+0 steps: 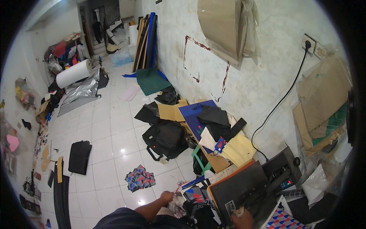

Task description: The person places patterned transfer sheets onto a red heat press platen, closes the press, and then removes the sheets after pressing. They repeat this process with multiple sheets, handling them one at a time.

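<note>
My left hand point(166, 196) is closed beside a tangle of thin pinkish strands and crumpled clear plastic; what it holds, if anything, is hidden. My right hand point(243, 220) is closed on a small crumpled pale cloth point(239, 212), over the near part of a flat black plate point(238, 187). The plate belongs to a machine like a heat press point(280, 168), with a small lit red display. Between my hands lie dark fabric pieces with a red and blue pattern point(196, 195). Similar patterned pieces point(140, 178) are heaped on the floor to the left.
A black backpack point(166, 139) lies on the tiles ahead. Yellow sheets point(240, 150) and black fabric point(215, 120) are piled along the right wall. A black power cord point(281, 102) runs down from the wall socket. Folded black fabric point(80, 157) and a white roll point(74, 72) lie at left.
</note>
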